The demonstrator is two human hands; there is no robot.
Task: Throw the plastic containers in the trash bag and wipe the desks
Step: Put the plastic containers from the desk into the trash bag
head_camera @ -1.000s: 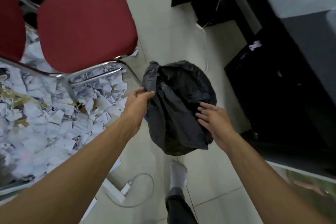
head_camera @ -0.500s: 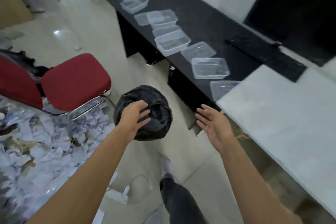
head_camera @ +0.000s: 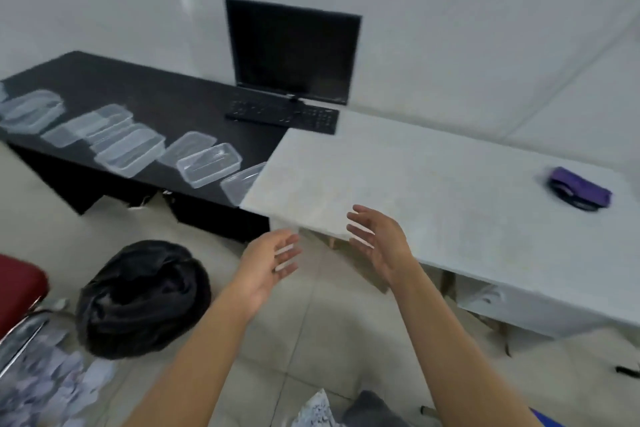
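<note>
Several clear plastic containers [head_camera: 207, 165] lie in a row along the front of the black desk [head_camera: 145, 90]. The black trash bag [head_camera: 142, 298] sits on the floor at the lower left, below that desk. My left hand [head_camera: 270, 263] and my right hand [head_camera: 377, 243] hover in front of the white desk [head_camera: 433, 191], palms turned toward each other, fingers relaxed, holding nothing. Neither hand touches the bag or a container. A purple cloth [head_camera: 580, 189] lies on the white desk at the far right.
A black monitor [head_camera: 292, 52] and keyboard [head_camera: 282, 114] stand at the back of the black desk. A red chair [head_camera: 19, 291] is at the left edge, with shredded paper [head_camera: 45, 381] on the floor beneath it. Tiled floor spreads between the desks and me.
My left hand has let go of the trash bag, which now rests on the floor. Both hands rose toward the white desk, and my view lifted from the floor to the desks.
</note>
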